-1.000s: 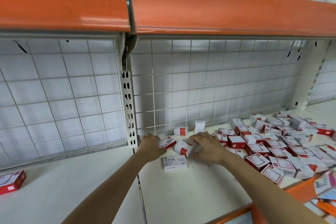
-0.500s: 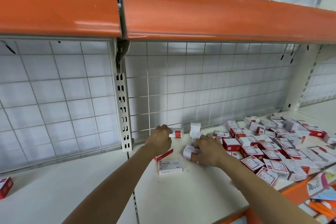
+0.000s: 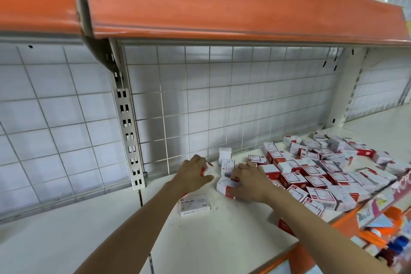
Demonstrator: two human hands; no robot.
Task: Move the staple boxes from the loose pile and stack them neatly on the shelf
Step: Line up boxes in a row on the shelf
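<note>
Both hands grasping staple boxes: left hand (image 3: pixel 193 173), right hand (image 3: pixel 249 182); pile (image 3: pixel 322 169) right, bare shelf (image 3: pixel 66 236) left.

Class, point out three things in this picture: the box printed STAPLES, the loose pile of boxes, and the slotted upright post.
STAPLES box (image 3: pixel 194 204): head view, printed top face.
Loose pile (image 3: pixel 315 176): head view, a red-and-white box mid-pile.
Slotted upright post (image 3: pixel 128 138): head view, its slotted front.

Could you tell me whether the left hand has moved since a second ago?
Yes. The left hand has gone farther back toward the wire grid wall, away from the flat STAPLES box it was beside.
</note>
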